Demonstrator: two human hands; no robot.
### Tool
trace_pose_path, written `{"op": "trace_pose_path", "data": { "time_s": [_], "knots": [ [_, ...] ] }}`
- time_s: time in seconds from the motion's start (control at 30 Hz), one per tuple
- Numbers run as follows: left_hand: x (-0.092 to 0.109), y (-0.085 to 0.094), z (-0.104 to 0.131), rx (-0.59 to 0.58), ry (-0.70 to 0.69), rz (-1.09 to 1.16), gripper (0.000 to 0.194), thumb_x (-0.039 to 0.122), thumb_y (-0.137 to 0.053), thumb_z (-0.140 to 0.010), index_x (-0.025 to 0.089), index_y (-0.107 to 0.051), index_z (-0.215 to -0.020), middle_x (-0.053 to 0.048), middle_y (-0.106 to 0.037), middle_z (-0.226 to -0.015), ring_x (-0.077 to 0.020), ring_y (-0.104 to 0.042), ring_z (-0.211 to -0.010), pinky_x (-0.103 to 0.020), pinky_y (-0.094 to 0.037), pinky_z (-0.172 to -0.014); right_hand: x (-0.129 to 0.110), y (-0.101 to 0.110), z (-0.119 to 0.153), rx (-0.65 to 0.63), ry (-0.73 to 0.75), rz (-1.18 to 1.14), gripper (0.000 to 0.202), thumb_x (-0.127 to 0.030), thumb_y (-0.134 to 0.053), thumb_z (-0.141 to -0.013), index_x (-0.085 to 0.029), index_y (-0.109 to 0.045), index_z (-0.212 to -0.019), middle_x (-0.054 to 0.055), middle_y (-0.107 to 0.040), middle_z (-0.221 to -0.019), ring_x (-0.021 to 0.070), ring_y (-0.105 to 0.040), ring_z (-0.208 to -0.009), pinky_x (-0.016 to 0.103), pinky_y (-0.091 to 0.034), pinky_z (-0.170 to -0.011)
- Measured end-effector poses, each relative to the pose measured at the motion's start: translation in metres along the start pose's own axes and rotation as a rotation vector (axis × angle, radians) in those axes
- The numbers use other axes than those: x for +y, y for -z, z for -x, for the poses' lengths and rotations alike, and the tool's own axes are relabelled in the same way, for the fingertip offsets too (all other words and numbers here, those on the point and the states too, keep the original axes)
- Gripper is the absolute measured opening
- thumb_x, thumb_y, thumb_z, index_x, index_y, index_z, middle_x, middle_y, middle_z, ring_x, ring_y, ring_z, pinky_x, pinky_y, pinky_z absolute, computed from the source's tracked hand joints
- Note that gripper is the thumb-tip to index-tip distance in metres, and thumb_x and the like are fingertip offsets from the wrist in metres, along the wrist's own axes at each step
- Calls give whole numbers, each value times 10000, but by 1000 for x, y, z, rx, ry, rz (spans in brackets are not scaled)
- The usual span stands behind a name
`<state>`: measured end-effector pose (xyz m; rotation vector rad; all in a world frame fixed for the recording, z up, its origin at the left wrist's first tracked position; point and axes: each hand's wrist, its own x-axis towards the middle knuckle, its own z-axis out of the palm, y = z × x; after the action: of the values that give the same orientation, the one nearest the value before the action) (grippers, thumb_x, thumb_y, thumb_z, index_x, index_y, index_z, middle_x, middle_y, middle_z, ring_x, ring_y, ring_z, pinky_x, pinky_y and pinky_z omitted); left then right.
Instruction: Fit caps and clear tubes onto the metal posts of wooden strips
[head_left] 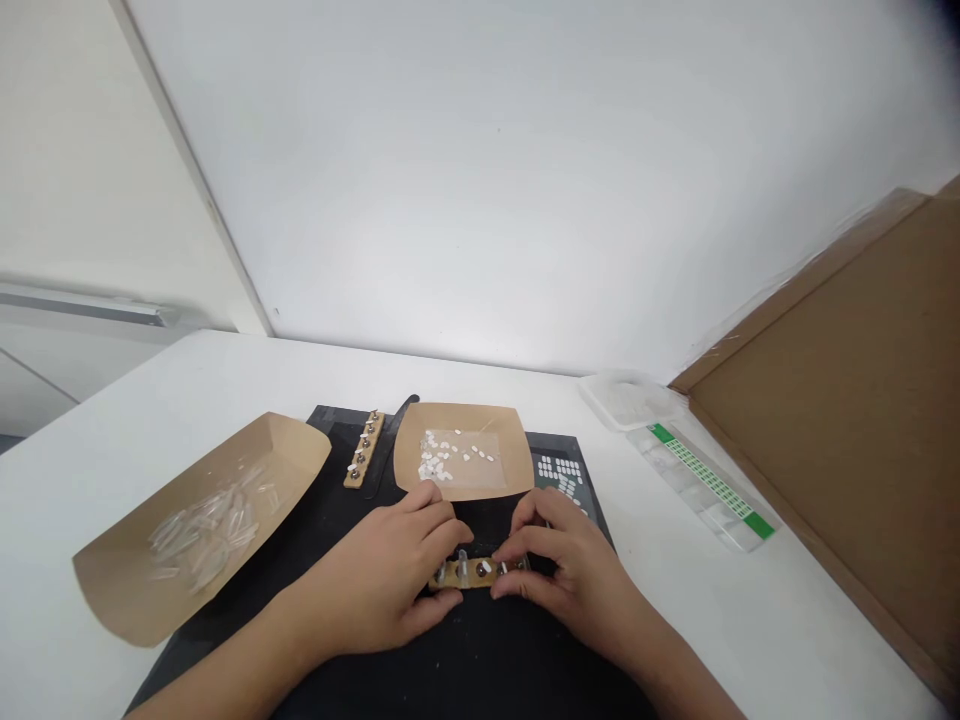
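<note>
A narrow tan strip (474,577) lies across the black mat, with dark round studs along it. Small white pieces sit on some studs, and a clear nail tip (463,568) stands upright on it. My left hand (397,565) closes on the strip's left end, thumb on the near side and fingers on the far side. Over the right part, my right hand (570,560) has thumb and index finger at the strip's two edges, beside a stud with a white piece. The fingers partly hide both ends.
A cardboard tray (300,455) of clear nail tips stands left; another tray (517,450) beyond my hands holds small white pieces. A second studded strip (364,450) lies near a black stick (390,440). Right are a white-dotted sheet (551,470), clear packaging (705,485) and a cardboard box (847,420).
</note>
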<state>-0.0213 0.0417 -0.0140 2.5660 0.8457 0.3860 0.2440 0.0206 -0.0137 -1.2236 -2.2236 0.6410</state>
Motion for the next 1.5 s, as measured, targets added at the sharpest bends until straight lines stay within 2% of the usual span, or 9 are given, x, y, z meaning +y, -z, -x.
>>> {"op": "trace_pose_path", "data": {
  "time_s": [0.23,0.4,0.57,0.73,0.97,1.13,1.33,1.5],
  "knots": [
    [2,1,0,-40,21,0,257,253,-657,-951,213,-611,-1201,-74,-662,-1056,-307,-558,-1069,-432,-556,-832,1,-4,-2,8,-54,54,225,-478,-923,-785,-308,-818,-888,12,-684,-957,243,-638,-934,419,-465,-867],
    [3,1,1,-55,30,0,250,249,-647,-952,216,-606,-1197,-70,-662,-1070,-309,-555,-1078,-426,-550,-816,-2,-2,-1,-35,-119,-2,196,-409,-924,-807,-283,-804,-898,16,-688,-966,238,-656,-943,410,-480,-887],
    [2,2,0,-58,40,-10,263,259,-661,-948,214,-607,-1201,-71,-665,-1071,-313,-555,-1088,-426,-549,-814,-5,3,2,-118,-169,6,343,-303,-978,-729,-274,-763,-995,29,-685,-1072,264,-650,-1016,410,-505,-906],
    [1,2,0,-62,33,-4,260,257,-658,-948,212,-610,-1200,-70,-665,-1069,-309,-555,-1082,-423,-551,-817,-8,6,1,-136,-164,-8,153,-165,-796,-868,-260,-728,-967,22,-670,-1032,227,-643,-977,377,-506,-882],
    [2,2,-1,-60,45,4,255,248,-661,-944,217,-613,-1192,-71,-671,-1068,-308,-556,-1094,-408,-548,-817,-10,2,1,-142,-162,-43,122,-129,-695,-913,-240,-716,-959,25,-648,-996,202,-635,-923,347,-506,-820],
    [2,3,-2,-79,55,0,221,257,-662,-946,214,-617,-1159,-67,-669,-1052,-311,-556,-1078,-424,-552,-814,-8,2,4,-150,-197,-48,107,-144,-681,-932,-247,-706,-948,16,-637,-999,188,-630,-890,329,-506,-773],
    [2,2,-1,-77,59,-4,237,266,-660,-956,218,-604,-1181,-66,-673,-1067,-310,-555,-1093,-421,-559,-820,-8,3,5,-163,-207,-32,114,-154,-683,-945,-254,-700,-998,27,-641,-1051,210,-634,-976,352,-517,-844],
    [2,2,-1,-84,54,-16,244,274,-672,-955,213,-604,-1181,-71,-675,-1061,-305,-561,-1074,-426,-554,-832,-10,3,4,-172,-213,11,109,-146,-673,-949,-245,-691,-992,31,-640,-1037,214,-631,-956,357,-516,-832]
  ]
}}
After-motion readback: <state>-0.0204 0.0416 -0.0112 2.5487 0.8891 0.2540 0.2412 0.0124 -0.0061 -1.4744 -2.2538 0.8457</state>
